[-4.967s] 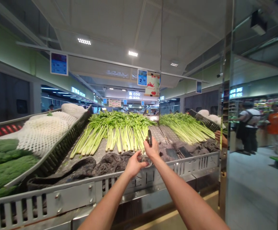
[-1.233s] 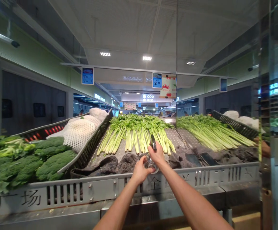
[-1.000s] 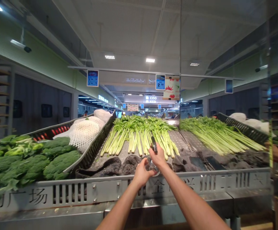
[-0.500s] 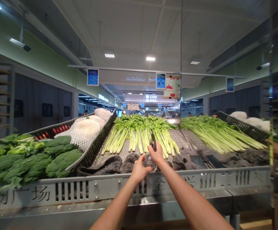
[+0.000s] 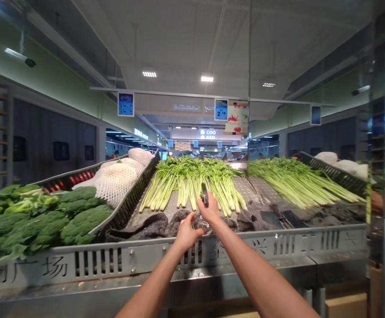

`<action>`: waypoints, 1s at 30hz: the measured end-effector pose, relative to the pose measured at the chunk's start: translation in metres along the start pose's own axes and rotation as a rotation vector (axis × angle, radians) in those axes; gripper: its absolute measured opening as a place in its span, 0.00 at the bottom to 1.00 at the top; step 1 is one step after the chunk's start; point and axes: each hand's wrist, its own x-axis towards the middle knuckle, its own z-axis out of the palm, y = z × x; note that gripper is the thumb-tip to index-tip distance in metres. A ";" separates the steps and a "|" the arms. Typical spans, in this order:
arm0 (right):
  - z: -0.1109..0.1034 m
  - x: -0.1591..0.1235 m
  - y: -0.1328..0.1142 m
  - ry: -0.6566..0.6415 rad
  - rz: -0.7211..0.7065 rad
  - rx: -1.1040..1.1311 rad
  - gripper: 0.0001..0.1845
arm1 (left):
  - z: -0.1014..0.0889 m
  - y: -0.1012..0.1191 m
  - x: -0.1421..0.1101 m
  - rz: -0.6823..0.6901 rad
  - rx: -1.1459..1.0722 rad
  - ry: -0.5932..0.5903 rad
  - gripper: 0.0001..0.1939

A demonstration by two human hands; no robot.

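Both my hands are on a clear spray bottle with a black trigger head (image 5: 204, 194), held over the front of the vegetable stand. My right hand (image 5: 210, 210) is closed round its neck just below the head. Thumb and fingers of my left hand (image 5: 187, 231) curve round the see-through body, which my hands partly hide. Beyond the bottle, bunches of celery (image 5: 187, 187) lie in a row, leaves away from me and stalk ends towards me. Crumpled dark cloth (image 5: 150, 226) lies along the front, below and beside my hands. No spray can be made out.
On the left are broccoli heads (image 5: 84, 225) and produce in white foam netting (image 5: 116, 180), bordered by a black crate wall (image 5: 132, 196). A grey slotted rail (image 5: 146, 258) runs along the front. The mirror on the right reflects the celery. Price signs (image 5: 221, 109) hang overhead.
Over five seconds the view has swung left, bringing more broccoli in and taking the mirrored people out. In the last half second, my hands and the spray bottle have shifted slightly left across the celery.
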 end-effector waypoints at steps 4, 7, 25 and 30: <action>0.000 0.000 -0.001 -0.004 0.004 -0.008 0.08 | 0.001 -0.004 0.003 0.023 0.000 -0.013 0.31; -0.001 0.000 0.003 -0.005 0.045 0.014 0.09 | 0.002 -0.004 0.004 0.023 0.013 -0.024 0.30; 0.008 0.007 -0.001 0.003 0.022 0.032 0.10 | -0.004 -0.004 0.002 -0.031 -0.050 0.045 0.33; 0.010 0.011 -0.012 -0.006 0.012 0.065 0.10 | -0.013 -0.002 0.003 -0.039 -0.059 0.091 0.36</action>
